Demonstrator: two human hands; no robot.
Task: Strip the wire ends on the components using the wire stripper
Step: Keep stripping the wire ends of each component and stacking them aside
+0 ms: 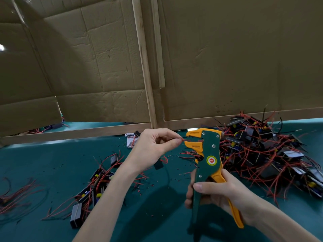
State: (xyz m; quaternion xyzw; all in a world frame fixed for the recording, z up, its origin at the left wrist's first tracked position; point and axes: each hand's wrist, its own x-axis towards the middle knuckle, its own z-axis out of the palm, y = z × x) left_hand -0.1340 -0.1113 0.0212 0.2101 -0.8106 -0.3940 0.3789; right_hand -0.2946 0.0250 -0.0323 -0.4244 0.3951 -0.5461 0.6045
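My right hand grips the handles of the green and orange wire stripper, held upright with its jaws pointing left. My left hand pinches a thin red wire between thumb and forefinger, and the wire's end lies in the stripper's jaws. A small black component hangs below my left hand, just above the teal table.
A big heap of black components with red wires lies at the right. A smaller group sits left of my forearm, loose red wires at far left. Bits of insulation dot the table. A cardboard wall on a wooden frame stands behind.
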